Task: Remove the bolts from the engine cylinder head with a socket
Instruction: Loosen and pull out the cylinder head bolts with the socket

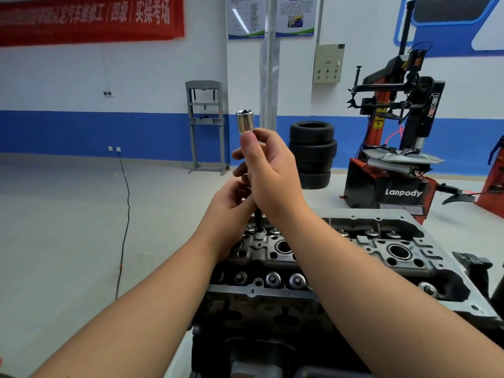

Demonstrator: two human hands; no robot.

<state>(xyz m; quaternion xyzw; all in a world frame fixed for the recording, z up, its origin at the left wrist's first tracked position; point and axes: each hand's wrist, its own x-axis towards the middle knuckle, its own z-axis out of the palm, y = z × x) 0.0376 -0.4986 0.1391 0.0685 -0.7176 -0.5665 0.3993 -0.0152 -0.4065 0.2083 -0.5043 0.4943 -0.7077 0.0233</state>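
Note:
A grey engine cylinder head lies in front of me, with round valve tops and dark bores along it. Above its left end my right hand grips a shiny chrome socket, whose open end sticks up past my thumb. A dark shaft runs down from my hands to the head; whether it is a bolt or a tool shaft I cannot tell. My left hand holds that shaft just below my right hand.
A black engine block sits under the head. Behind it stand a stack of tyres, a red and black tyre changer and a grey shop press. A black cable trails across the pale floor on the left.

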